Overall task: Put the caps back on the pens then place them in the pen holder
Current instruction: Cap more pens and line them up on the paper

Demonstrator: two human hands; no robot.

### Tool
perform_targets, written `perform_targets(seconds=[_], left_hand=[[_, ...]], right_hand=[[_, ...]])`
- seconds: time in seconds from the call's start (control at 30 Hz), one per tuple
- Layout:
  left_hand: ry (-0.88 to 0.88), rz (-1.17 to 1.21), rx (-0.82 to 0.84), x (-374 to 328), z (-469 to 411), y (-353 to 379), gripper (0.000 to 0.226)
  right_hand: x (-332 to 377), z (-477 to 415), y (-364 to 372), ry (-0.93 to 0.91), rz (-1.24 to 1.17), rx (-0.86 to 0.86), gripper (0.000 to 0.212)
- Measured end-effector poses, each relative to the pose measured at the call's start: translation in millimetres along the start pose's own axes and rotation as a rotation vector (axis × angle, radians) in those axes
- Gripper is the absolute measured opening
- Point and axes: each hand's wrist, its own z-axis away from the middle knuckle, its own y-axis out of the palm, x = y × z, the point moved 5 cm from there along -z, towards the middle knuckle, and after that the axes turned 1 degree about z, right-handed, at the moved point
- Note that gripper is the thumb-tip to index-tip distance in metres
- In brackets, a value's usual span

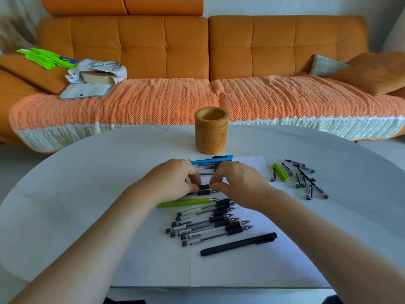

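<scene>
Right now your left hand [175, 178] and right hand [238, 183] meet over the far half of the white sheet of paper [241, 270]. Between them they hold a clear-barrelled pen with a black rubber grip [203, 187] roughly level, just above the sheet. Your left fingers are curled round its barrel, hiding most of it. Your right thumb and fingertips pinch the tip end; you cannot tell from this view whether a cap sits under them. A second pen of the same kind [202, 192] lies just below, close to your knuckles.

The round bamboo-coloured pen holder [211, 137] stands upright on the white round table [87, 172], just beyond the paper's far edge, and no pen sticks up above its rim. A blue capped pen [211, 160] lies across the sheet's far edge, with a few clear pens beside it, partly hidden by your hands.

Nearer you, a lime-green uncapped pen [184, 202] lies on the sheet with its tip pointing right. Below it sits a row of uncapped clear gel pens [210, 224], tips also to the right. A long black capped marker [238, 244] lies nearest you.

To the right, off the paper, a scatter of small black-and-clear caps [302, 174] rests on the table beside a lime-green cap [280, 172]. An orange sofa [186, 47] fills the background.
</scene>
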Motion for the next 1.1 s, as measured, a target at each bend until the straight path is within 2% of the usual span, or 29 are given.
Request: perform_targets(seconds=[0.3,0.4,0.53,0.87,1.0,1.1], left_hand=[[0.047,0.126,-0.070,-45.4,-6.9,3.3,0.013],[0.070,0.016,-0.092,-62.3,-10.2,10.9,0.016],[0.076,0.014,-0.084,-76.0,-16.0,22.1,0.015],[0.043,0.106,-0.067,-73.2,-19.7,30.0,0.013],[0.018,0.133,-0.081,-68.5,-18.2,25.4,0.012],[0.012,0.157,-0.103,-67.6,-16.6,21.0,0.011]], right_hand=[[-37.8,29.4,-41.8,0.087,-0.142,-0.191,0.010],[-60.4,46.3,-51.6,0.155,-0.090,-0.197,0.025],[-85.1,65.5,-58.8,0.194,0.119,-0.228,0.028],[-99.9,56.4,-41.3,0.044,0.340,-0.046,0.050],[-98.0,49.0,-40.9,-0.004,0.370,-0.062,0.041],[-88.8,50.6,-47.7,0.018,0.246,-0.113,0.024]])
